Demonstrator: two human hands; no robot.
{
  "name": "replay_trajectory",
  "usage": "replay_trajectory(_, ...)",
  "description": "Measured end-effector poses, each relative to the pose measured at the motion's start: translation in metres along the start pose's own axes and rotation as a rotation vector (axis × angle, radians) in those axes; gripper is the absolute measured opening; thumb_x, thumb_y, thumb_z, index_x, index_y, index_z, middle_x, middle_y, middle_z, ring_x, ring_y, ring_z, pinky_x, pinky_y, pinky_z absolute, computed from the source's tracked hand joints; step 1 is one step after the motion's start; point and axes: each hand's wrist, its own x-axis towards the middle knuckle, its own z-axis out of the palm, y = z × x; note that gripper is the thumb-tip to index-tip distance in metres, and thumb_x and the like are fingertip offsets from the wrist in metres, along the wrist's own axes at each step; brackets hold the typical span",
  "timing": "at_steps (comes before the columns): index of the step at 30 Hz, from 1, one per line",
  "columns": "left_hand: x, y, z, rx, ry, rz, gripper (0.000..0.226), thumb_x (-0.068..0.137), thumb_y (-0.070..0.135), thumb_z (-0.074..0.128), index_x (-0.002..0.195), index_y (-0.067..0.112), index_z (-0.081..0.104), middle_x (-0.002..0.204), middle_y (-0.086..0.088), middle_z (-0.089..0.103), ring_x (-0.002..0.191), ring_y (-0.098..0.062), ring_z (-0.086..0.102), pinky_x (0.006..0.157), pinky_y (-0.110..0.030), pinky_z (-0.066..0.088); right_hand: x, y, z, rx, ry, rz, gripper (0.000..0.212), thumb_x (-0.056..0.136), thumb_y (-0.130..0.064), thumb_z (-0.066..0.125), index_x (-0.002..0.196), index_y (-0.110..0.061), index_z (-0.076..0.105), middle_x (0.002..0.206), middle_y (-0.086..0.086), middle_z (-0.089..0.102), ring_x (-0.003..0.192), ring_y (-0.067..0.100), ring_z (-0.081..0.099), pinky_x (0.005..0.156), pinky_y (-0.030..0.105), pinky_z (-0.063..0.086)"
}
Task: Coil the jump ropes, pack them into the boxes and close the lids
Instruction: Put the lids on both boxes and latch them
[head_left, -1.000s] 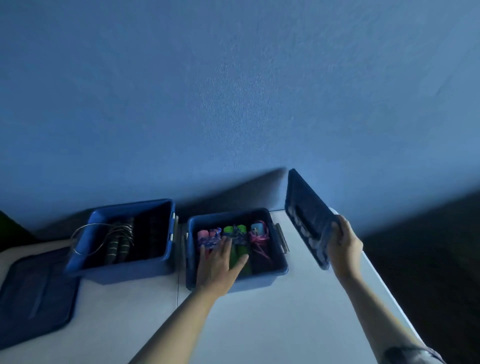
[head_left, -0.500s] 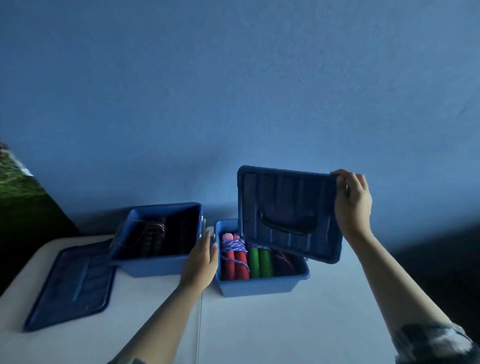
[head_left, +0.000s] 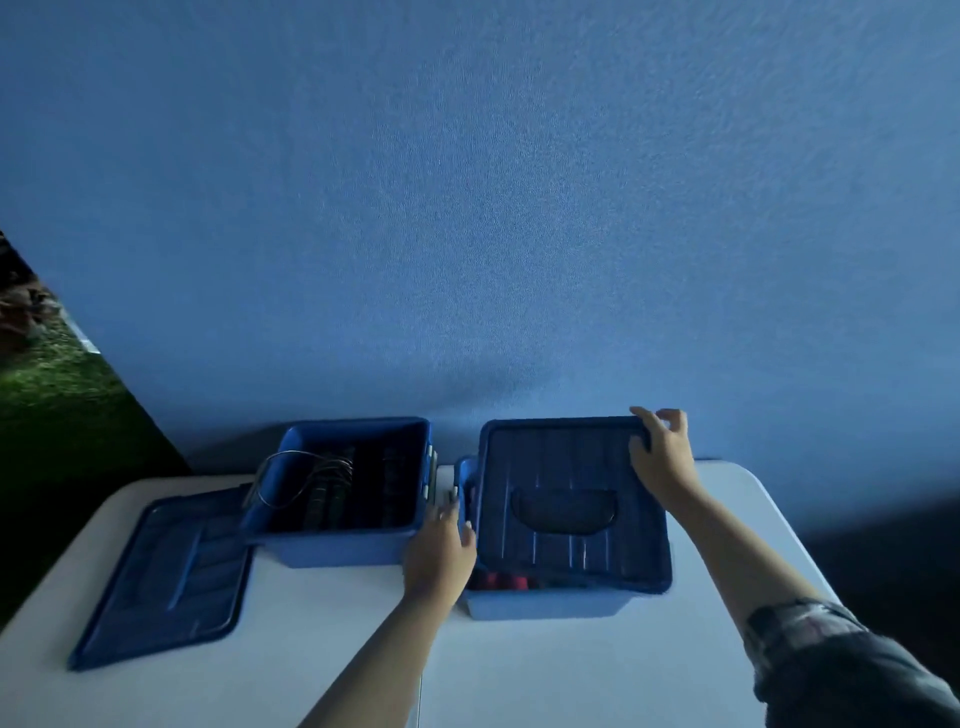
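With our right hand (head_left: 662, 457) gripping the skewed lid's (head_left: 571, 499) far corner and our flat-fingered left hand (head_left: 441, 545) steadying the box (head_left: 540, 605), protruding rope handles (head_left: 501, 581) may block seating.

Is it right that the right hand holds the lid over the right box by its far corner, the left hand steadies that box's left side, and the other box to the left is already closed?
Not quite. The head view shows the left box open, rope inside, its lid flat on the table beside it. The rest holds: right hand at the far corner of the right lid, left hand on the right box.
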Motion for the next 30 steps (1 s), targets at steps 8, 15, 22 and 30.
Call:
replay_trajectory(8, 0.009, -0.007, 0.014, -0.117, 0.039, -0.073, 0.046, 0.099, 0.031, 0.044, 0.14, 0.009, 0.044, 0.131, -0.011, 0.056, 0.119, -0.027, 0.054, 0.097, -0.033, 0.041, 0.02, 0.031, 0.039, -0.078, -0.187, 0.051, 0.045, 0.092, 0.004, 0.044, 0.135, -0.008, 0.048, 0.136, 0.018, 0.04, 0.104, 0.029, 0.05, 0.082, 0.018, 0.032)
replay_trajectory(15, 0.017, -0.008, 0.015, -0.207, 0.01, -0.076, 0.044, 0.099, 0.023, 0.046, 0.139, 0.004, 0.044, 0.132, -0.015, 0.058, 0.123, -0.029, 0.052, 0.1, -0.029, 0.036, 0.0, 0.033, 0.062, -0.58, -0.326, 0.055, 0.056, 0.099, -0.036, 0.025, 0.151, -0.019, 0.008, 0.159, 0.005, -0.006, 0.146, 0.024, -0.007, 0.114, 0.055, -0.007)
replay_trajectory(22, 0.016, -0.009, 0.011, -0.318, 0.035, -0.131, 0.037, 0.095, 0.016, 0.052, 0.129, 0.001, 0.055, 0.11, -0.02, 0.067, 0.104, -0.032, 0.062, 0.083, -0.029, 0.044, -0.055, 0.014, 0.076, -0.635, -0.486, -0.213, 0.095, 0.071, -0.088, 0.011, 0.147, -0.036, -0.012, 0.153, -0.011, -0.023, 0.144, 0.02, -0.02, 0.115, 0.048, -0.017)
replay_trajectory(30, 0.015, -0.011, 0.004, -0.35, 0.012, -0.17, 0.039, 0.098, 0.015, 0.049, 0.133, -0.002, 0.051, 0.122, -0.02, 0.062, 0.115, -0.029, 0.059, 0.092, -0.027, 0.042, -0.054, 0.006, 0.071, -0.612, -0.516, -0.202, 0.099, 0.063, -0.086, -0.001, 0.148, -0.036, -0.004, 0.153, -0.014, -0.02, 0.145, 0.023, -0.014, 0.116, 0.051, -0.01)
